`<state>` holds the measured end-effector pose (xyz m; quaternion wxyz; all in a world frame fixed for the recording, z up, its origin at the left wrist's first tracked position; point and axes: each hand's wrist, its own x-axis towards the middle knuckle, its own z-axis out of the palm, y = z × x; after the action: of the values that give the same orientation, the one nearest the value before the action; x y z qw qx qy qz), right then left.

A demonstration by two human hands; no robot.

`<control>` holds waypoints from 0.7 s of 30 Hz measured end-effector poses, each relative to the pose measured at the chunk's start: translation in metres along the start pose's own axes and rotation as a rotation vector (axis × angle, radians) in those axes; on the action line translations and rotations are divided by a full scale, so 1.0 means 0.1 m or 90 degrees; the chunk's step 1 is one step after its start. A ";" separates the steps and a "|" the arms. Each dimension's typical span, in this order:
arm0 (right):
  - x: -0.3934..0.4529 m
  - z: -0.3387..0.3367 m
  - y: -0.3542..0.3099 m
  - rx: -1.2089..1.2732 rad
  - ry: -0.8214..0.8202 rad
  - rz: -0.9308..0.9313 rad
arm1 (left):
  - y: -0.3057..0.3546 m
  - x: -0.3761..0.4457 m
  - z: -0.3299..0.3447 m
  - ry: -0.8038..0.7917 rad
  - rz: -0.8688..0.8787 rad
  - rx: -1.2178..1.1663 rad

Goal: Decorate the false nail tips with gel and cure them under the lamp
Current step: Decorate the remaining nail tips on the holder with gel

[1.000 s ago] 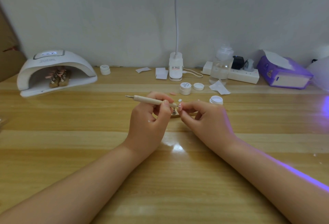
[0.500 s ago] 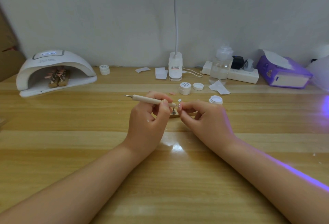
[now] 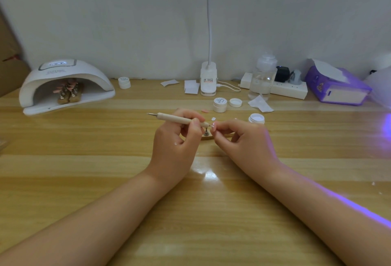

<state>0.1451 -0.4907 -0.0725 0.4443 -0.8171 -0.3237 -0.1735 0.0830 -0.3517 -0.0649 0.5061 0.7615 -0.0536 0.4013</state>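
At table centre my left hand (image 3: 175,138) grips the pen (image 3: 179,119), its tip on the nail tip (image 3: 214,127) pinched by my right hand (image 3: 243,138); decorating, I judge; next, curing calls for the lamp (image 3: 63,84) at ten o'clock.

Purple tissue box (image 3: 338,88), power strip (image 3: 281,91), clear bottle (image 3: 262,79).

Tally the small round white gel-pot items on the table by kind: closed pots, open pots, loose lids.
Closed pots: 2, one by the lamp, one mid-table
Open pots: 1
Loose lids: 1
Total: 4
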 end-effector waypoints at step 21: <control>0.00 0.01 0.01 -0.007 0.003 -0.007 | -0.02 -0.01 0.00 0.000 0.001 -0.006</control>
<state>0.1461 -0.4900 -0.0736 0.4396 -0.8175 -0.3259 -0.1795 0.0836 -0.3515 -0.0664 0.5092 0.7593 -0.0560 0.4012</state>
